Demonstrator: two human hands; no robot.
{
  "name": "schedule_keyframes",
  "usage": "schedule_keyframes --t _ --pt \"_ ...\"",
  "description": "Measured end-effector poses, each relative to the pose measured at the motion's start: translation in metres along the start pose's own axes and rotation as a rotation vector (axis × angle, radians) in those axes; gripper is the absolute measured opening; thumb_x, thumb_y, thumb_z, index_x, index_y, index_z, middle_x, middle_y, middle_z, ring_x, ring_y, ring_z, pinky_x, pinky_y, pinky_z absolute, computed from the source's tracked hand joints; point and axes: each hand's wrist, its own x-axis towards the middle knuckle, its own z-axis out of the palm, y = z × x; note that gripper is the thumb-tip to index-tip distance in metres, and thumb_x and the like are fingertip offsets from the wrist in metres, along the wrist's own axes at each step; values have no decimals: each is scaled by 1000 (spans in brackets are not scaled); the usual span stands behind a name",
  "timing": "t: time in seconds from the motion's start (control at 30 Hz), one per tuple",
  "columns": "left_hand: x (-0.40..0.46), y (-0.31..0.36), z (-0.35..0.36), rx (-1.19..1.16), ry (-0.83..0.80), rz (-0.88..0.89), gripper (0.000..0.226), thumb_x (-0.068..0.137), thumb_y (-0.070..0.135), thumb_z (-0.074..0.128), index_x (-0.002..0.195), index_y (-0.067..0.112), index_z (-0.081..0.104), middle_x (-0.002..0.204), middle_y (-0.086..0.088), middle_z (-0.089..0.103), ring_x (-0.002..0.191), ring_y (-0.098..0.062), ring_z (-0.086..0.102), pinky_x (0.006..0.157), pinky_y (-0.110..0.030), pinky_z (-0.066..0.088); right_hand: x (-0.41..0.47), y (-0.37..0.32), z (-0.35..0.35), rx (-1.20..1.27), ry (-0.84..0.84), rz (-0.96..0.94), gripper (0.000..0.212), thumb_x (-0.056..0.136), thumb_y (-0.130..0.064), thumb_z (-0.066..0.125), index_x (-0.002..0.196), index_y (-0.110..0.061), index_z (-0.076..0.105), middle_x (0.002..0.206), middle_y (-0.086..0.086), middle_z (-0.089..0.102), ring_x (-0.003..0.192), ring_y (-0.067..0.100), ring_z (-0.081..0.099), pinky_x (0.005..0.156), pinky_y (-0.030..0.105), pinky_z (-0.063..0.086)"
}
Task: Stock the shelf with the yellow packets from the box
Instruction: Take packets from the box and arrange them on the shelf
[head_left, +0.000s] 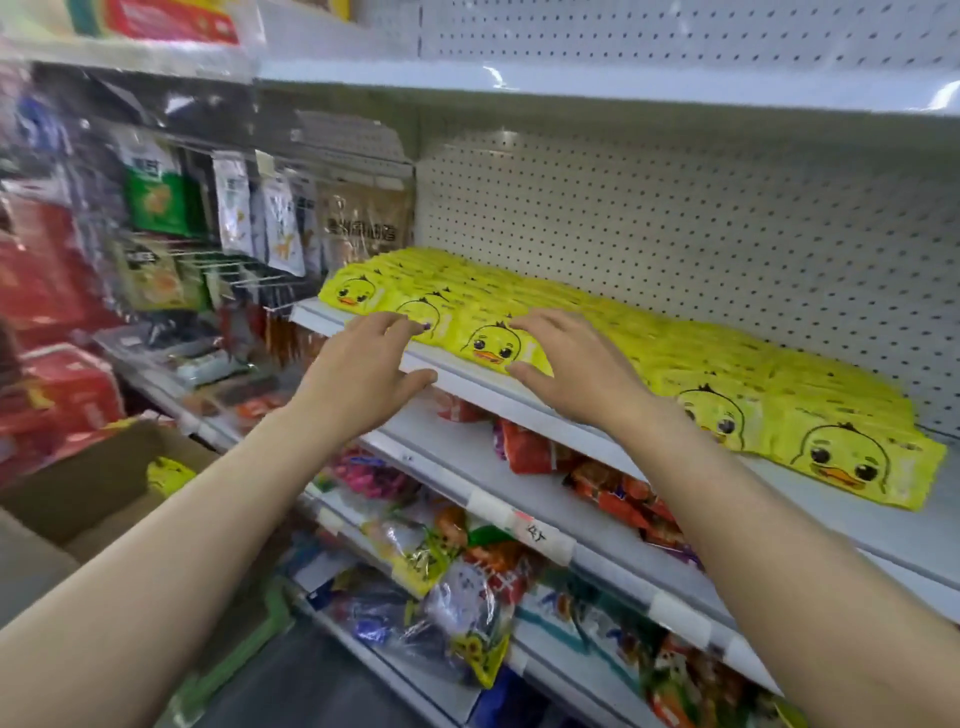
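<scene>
**Squaring the front row**

Box (104, 483) low left, one yellow packet inside. Left hand (363, 374) and right hand (566, 364), fingers spread, grip nothing, flank the front yellow packets (491, 345) on the shelf (467, 387). Press inward evenly (rows behind already lie flat).

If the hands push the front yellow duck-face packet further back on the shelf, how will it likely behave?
The glossy yellow duck-face packet under the right hand looks like thin film, so it probably slides easily and feels light. It lies flat and soft-edged, so it may buckle or ride over the neighbouring packets rather than push them. The left hand rests at the white shelf edge.
</scene>
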Motion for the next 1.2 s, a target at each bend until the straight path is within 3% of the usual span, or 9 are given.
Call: schedule_keyframes --t 0.23,0.53,1.2 --pt "-34 -153 -24 136 -12 -89 59 88 48 61 134 13 51 133 -10 53 121 -33 49 100 -44 44 89 -126 76 78 -15 -128 55 94 -44 58 145 -27 43 154 5 37 143 24 30 114 40 32" --pt "-56 -317 -26 180 -105 -232 57 88 50 61 133 16 52 134 -7 52 123 -31 49 100 -44 44 193 -258 160 206 -107 -208 57 96 -46 54 148 -28 37 157 1 31 145 21 25 115 36 26" --pt "25 -611 73 143 -235 -436 56 92 48 56 138 19 47 137 -6 50 123 -28 46 99 -41 41 468 -387 367 235 -334 -357 58 97 -45 53 149 -27 34 157 -1 30 145 19 24 114 40 33"
